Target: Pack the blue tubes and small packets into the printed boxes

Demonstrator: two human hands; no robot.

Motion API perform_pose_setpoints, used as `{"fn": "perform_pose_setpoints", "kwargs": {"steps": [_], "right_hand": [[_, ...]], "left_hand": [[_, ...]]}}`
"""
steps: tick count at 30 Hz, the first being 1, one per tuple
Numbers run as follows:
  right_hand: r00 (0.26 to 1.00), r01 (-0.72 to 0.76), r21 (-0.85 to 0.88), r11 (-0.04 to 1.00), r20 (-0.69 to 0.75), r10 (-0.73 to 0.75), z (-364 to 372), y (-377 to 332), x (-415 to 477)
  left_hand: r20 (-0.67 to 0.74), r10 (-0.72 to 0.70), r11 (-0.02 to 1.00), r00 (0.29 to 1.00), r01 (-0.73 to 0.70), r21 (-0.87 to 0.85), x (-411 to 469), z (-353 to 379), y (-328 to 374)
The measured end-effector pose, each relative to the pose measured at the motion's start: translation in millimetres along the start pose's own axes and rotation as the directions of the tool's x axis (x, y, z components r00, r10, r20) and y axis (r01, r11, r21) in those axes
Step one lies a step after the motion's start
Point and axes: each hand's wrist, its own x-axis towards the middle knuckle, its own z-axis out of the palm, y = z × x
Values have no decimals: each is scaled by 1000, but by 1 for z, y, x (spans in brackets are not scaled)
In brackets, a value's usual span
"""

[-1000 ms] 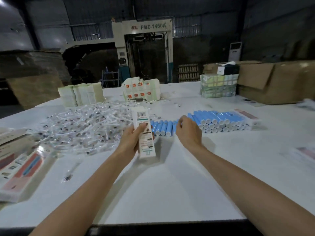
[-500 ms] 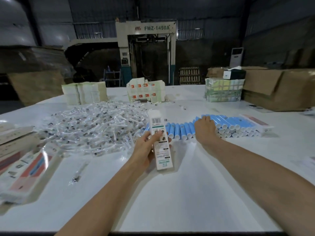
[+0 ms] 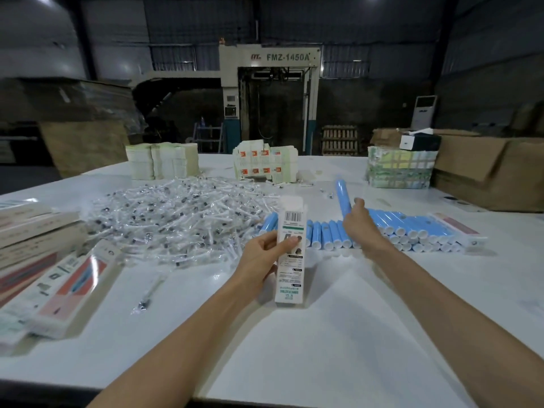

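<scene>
Blue tube [image 3: 342, 196] upright, gripped by right hand [image 3: 357, 223]; left hand [image 3: 260, 260] holds white printed box [image 3: 290, 254]

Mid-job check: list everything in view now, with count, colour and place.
printed box: one, white, held upright, centre
blue tube: one, blue, held raised, right of it
tube rows: many, blue, white-capped, centre-right
small packets: pile, clear, centre-left
loose packet: one, clear, before pile
box stack: several, white-red, left edge
pale stack: one, green-white, far left
orange-printed stack: one, white, far centre
wrapped bundle: one, green-yellow, far right
cardboard cartons: some, brown, right edge
table: one, white
machine: one, beige, behind table
left hand: grips printed box
right hand: grips blue tube
</scene>
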Motion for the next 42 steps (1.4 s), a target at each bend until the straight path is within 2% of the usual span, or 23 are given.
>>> {"fn": "perform_pose_setpoints", "kwargs": {"steps": [1,2,3,5,6,9,12,15,17,20,23,26,29,32,34,36,37,38,40,42], "right_hand": [[999,-21,290,957,36,11,-10,-7,-6],[997,-28,530,847,77,-15,-21,-15,-14],[991,-19,694,720,107,-77,-31,-23,-22],[966,23,835,550,123,-228,-45,-37,-36],[953,61,849,525,107,-284,-50,-44,-42],[944,190,808,558,7,-331,-52,-66,-50],[946,181,778,602,31,-324,-43,-83,-55],[952,217,571,792,56,-302,-35,-86,-53],[961,217,451,866,59,-271,-36,-84,-51],[958,158,330,931,176,-225,-41,-82,-49],[926,159,152,975,318,-201,-41,-81,-51],[921,213,73,974,318,-225,-34,-80,-60],[935,323,-104,941,188,-300,-23,-75,-67],[925,378,-219,899,61,-374,-12,-76,-73],[825,505,-321,801,-93,-557,-3,-84,-73],[693,638,-328,697,-151,-705,12,-101,-78],[679,680,-280,678,-108,-726,22,-111,-81],[698,693,-229,683,-23,-716,34,-122,-85],[751,659,-193,727,225,-620,63,-140,-90],[763,613,-237,754,427,-485,95,-149,-93]], "left_hand": [[0,6,1000,1000,-6,9,0,0,0],[2,9,1000,1000,-9,16,0,1,1],[3,12,1000,1000,-12,22,0,3,1],[6,26,999,1000,-27,43,-1,5,0],[11,33,998,999,-33,56,-1,6,-1],[27,51,995,998,-53,87,-2,8,-2],[53,70,991,996,-76,108,-4,11,-1],[72,97,985,993,-106,138,-6,11,-2],[77,100,983,992,-111,148,-7,11,-1],[56,100,978,993,-108,178,-8,13,-1],[49,111,968,993,-119,222,-9,14,1],[55,133,960,990,-143,241,-11,14,1],[54,131,962,990,-140,234,-11,15,-2],[51,68,989,996,-74,130,-10,16,-8],[54,2,1000,999,-3,17,-9,17,-12],[64,-37,998,997,40,-39,-9,20,-17],[63,-51,997,997,54,-52,-9,21,-19],[51,-65,995,997,69,-68,-8,22,-22],[26,-105,987,994,108,-122,-7,22,-25],[63,-146,963,987,157,-219,-9,23,-24]]}}
